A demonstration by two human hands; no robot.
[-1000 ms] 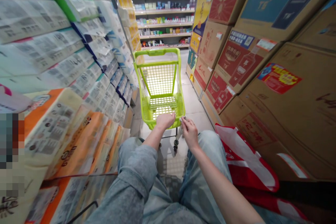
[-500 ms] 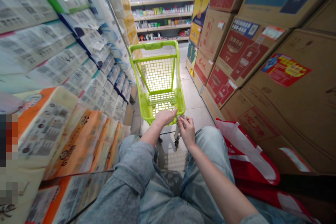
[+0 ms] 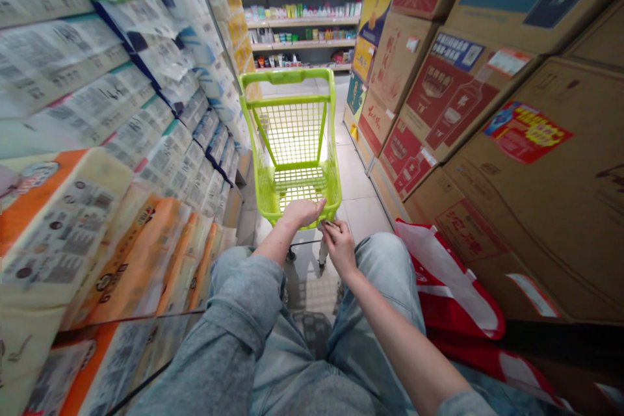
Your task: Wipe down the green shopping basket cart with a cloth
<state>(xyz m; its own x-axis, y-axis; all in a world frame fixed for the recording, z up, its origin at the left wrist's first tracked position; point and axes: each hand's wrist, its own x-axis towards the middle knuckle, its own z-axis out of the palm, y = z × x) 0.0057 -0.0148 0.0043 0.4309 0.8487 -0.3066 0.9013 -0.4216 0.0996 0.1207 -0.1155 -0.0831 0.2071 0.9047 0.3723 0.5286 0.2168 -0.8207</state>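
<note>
A bright green plastic shopping cart [image 3: 297, 136] with a mesh basket stands in front of my knees, nothing visible in its basket. My left hand [image 3: 303, 210] is curled over the cart's near rim; the thumb shows, while most of its fingers are hidden. At the near right corner of the basket, my right hand [image 3: 340, 244] has its fingers pinched together on a small thing at or against the rim. That thing is too small and covered to name. Below the basket, a cart leg with a wheel [image 3: 322, 260] reaches the floor.
Packs of tissue paper [image 3: 131, 260] are stacked along the left. Cardboard cartons [image 3: 507, 188] rise on the right, with a red and white bag [image 3: 448, 279] before them. Shelves of small products [image 3: 302, 13] cross the far end. Tiled floor [image 3: 358, 192] runs beside the cart.
The view has shifted slightly. My right hand has moved a little left and down along the cart's near corner, its fingers still pinched. My left hand stays at the rim.
</note>
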